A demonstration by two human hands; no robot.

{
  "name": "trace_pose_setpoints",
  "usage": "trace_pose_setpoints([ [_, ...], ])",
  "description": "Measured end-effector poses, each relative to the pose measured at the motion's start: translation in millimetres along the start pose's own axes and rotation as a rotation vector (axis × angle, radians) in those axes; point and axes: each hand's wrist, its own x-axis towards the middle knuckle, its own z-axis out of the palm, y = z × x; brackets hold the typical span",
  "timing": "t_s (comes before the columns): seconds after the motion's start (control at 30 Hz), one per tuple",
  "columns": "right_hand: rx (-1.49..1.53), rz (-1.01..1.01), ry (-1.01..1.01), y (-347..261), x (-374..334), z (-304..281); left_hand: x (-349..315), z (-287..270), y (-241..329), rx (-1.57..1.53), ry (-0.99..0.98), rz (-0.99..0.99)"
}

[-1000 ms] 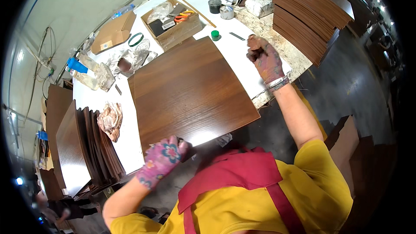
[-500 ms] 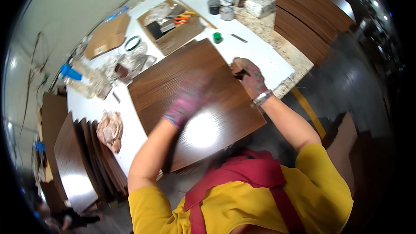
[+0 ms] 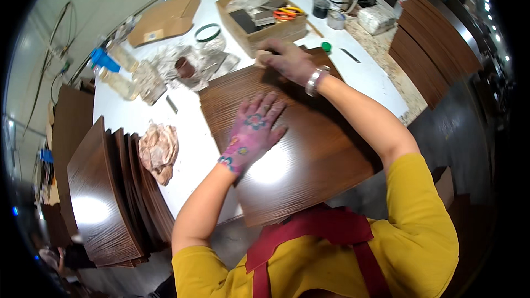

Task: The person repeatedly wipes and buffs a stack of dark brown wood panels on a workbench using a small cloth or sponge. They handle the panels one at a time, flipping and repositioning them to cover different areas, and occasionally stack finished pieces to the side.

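A dark brown wood-grain panel (image 3: 314, 154) lies flat on the white table, overhanging its near edge. My left hand (image 3: 254, 129), in a pink flowered glove, rests on the panel's left half with its fingers spread. At the panel's far edge my right hand (image 3: 290, 63), in a stained glove, closes around a small tan pad (image 3: 262, 58). Only one end of that pad shows, so its exact kind is unclear. A crumpled pinkish rag (image 3: 159, 152) lies on the table left of the panel.
Beyond the panel stands an open box (image 3: 248, 37) holding orange-handled pliers and small parts. A green cap (image 3: 326, 47) and dark jars (image 3: 320, 8) sit to its right. Stacked panels stand at the left (image 3: 99, 198) and far right (image 3: 436, 49). A brown cup (image 3: 185, 68) is at the back left.
My right hand has moved from the panel's right edge leftward to its far edge, carrying the pad. My left hand, blurred before, now lies still on the panel. The view has shifted.
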Motion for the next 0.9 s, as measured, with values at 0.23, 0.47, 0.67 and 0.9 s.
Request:
trace_pose_setpoints([
  [0.23, -0.145, 0.000, -0.144, -4, 89, 128, -4, 4, 0, 0.043, -0.026, -0.022],
  [0.47, -0.276, 0.085, -0.305, 1, 99, 115, -9, 13, -9, -0.037, 0.124, -0.002],
  [0.67, -0.229, -0.030, -0.227, 2, 97, 133, -2, 8, -1, 0.007, 0.010, -0.053],
  [0.9, -0.260, 0.032, -0.294, 38, 89, 59, 4, -5, 7, -0.042, 0.032, -0.079],
])
